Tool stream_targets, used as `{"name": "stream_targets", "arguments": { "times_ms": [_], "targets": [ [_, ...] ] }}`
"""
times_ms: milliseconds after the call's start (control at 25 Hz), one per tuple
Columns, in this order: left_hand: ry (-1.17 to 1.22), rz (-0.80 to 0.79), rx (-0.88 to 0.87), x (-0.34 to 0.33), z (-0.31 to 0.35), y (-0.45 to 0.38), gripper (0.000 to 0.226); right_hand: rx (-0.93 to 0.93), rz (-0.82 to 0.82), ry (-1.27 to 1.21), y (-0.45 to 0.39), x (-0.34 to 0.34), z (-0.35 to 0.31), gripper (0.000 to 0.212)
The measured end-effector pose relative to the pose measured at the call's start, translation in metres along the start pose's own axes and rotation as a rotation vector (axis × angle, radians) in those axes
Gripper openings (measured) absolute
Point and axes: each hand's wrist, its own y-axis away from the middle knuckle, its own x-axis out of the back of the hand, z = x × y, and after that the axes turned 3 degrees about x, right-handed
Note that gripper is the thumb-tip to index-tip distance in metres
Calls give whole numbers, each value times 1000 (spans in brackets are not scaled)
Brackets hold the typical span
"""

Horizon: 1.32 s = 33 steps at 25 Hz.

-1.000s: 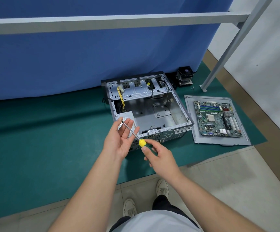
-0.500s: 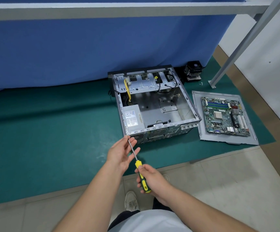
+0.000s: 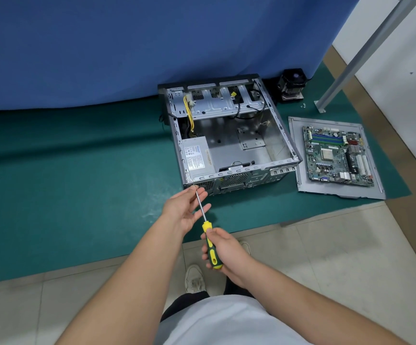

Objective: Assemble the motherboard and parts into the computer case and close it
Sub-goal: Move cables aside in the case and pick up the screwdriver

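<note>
Item: screwdriver [image 3: 209, 241], held two-handed above the floor.

Right hand [image 3: 226, 252] grips the yellow-green handle; left hand [image 3: 184, 207], fingers loose and spread, cradles the metal shaft. Open computer case [image 3: 229, 138] lies on the green mat [image 3: 77, 170] just beyond the left fingertips; motherboard [image 3: 336, 155] rests on a grey side panel [image 3: 299, 150], far right of both hands.

Computer case [image 3: 229, 143]: grey metal, lying on its side on the green mat, top open; power supply [image 3: 198, 158] in its near-left corner. Motherboard [image 3: 337, 156]: green, flat on the grey side panel [image 3: 299, 155] just right of the case. Screwdriver [image 3: 208, 235]: yellow-green handle, shaft pointing toward the case's near-left corner.
</note>
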Motion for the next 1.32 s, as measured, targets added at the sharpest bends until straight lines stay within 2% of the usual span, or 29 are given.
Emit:
{"name": "stream_targets", "arguments": {
  "times_ms": [600,1000,1320],
  "targets": [
    [-15,14,-21,-1,3,-1,15,15,4,-47,-3,-3,2,22],
    [-66,-72,-44,11,-5,8,23,-74,-50,-220,-3,-9,-1,30],
    [-59,-35,-69,6,-6,11,24,-121,-25,-376,-1,-7,0,33]
  ]
}}
